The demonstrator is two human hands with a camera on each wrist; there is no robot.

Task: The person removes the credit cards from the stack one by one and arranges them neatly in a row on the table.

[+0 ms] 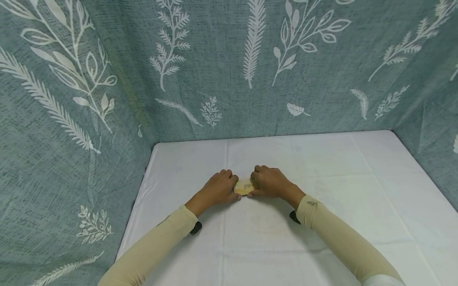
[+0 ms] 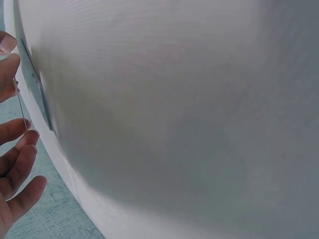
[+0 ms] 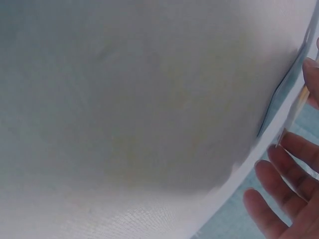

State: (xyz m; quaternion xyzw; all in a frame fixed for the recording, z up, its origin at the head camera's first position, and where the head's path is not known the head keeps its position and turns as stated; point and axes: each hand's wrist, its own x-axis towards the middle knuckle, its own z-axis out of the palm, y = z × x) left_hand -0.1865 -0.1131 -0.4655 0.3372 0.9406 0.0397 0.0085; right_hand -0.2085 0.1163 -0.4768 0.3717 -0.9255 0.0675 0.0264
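A small, flat, yellowish piece with dark printing (image 1: 244, 186) is between the two hands, near the middle of the white table. My left hand (image 1: 220, 186) pinches its left end, thumb toward me and fingers on the far side. The right hand (image 1: 270, 182) pinches the right end the same way and covers part of it. In the left wrist view, the piece shows edge-on as a thin, clear-looking strip (image 2: 20, 105) at the fingertips. From the right wrist, its thin edge (image 3: 295, 107) also shows between thumb and fingers. What exactly the piece is, I cannot tell.
A white cloth with fold creases covers the table (image 1: 340, 190). Blue-green curtains (image 1: 222, 59) with white leaf prints hang behind it and along both sides. Beige sleeves (image 1: 164, 238) cover both forearms, and a dark device (image 1: 196, 228) sits under the left wrist.
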